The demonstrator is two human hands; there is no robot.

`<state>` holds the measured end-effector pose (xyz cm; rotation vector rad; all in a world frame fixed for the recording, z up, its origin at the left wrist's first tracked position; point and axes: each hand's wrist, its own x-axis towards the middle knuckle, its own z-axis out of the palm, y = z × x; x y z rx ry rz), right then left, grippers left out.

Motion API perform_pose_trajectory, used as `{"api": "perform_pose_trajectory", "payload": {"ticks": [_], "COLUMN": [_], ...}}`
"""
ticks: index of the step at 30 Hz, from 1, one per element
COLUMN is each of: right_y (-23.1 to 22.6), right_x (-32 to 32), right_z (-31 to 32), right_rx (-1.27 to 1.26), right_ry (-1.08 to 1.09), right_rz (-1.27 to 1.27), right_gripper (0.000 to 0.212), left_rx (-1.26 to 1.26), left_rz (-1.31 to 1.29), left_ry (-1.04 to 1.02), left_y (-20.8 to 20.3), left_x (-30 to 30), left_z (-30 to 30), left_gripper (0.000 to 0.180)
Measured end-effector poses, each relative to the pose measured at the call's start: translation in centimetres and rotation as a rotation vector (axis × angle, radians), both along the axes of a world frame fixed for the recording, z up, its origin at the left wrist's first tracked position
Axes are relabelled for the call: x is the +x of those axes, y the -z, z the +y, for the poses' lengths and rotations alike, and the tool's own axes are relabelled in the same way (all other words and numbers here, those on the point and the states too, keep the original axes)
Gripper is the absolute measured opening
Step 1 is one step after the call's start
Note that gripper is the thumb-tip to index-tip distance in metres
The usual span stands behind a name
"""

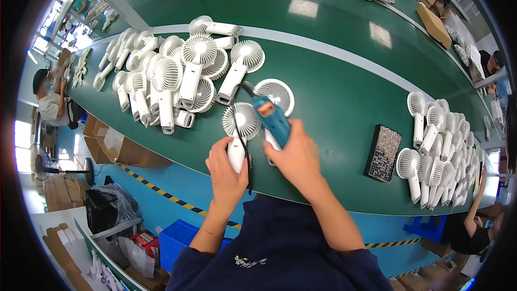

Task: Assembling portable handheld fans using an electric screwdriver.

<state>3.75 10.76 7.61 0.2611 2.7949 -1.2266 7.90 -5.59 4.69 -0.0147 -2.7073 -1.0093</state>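
My left hand (225,175) is wrapped round the handle of a small white handheld fan (240,120), its round slatted head pointing away from me. In my right hand (299,153) is a teal electric screwdriver (276,125) with an orange patch. Its dark front end points up and left, above the table; whether the tip touches anything cannot be made out. A black cord (237,124) hangs across the held fan. Just behind the screwdriver lies another white fan (279,95), its handle partly hidden by the tool and my right hand.
A heap of white handheld fans (167,74) covers the left of the green table (334,145). At right stand a black tray of small metal parts (383,152) and more fans (431,129). A pale rail (344,51) runs behind. Other people sit at far left and right.
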Motion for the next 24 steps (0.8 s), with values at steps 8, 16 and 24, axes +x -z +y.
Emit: {"api": "perform_pose_trajectory", "payload": {"ticks": [8,16,24], "right_y": [0.7,-0.3,-0.5], "right_x": [6.6,8.5,10.4], "right_z": [10.1,10.4,12.7], "right_rx": [-1.361,-0.681,-0.488], "right_ry": [0.128,0.358,0.278], "right_rz": [-0.342,-0.096,0.016], "right_gripper": [0.051,0.047,0.053], "left_rx": [0.123,-0.182,-0.483], "left_rz": [-0.045,0.112,0.158], "left_ry": [0.245,0.549,1.214], "left_y": [-1.0,-1.4,-4.7], "left_x": [-0.8,-3.0,-8.1], "left_z": [5.2,9.0,11.6], "left_gripper": [0.053,0.066,0.074]}}
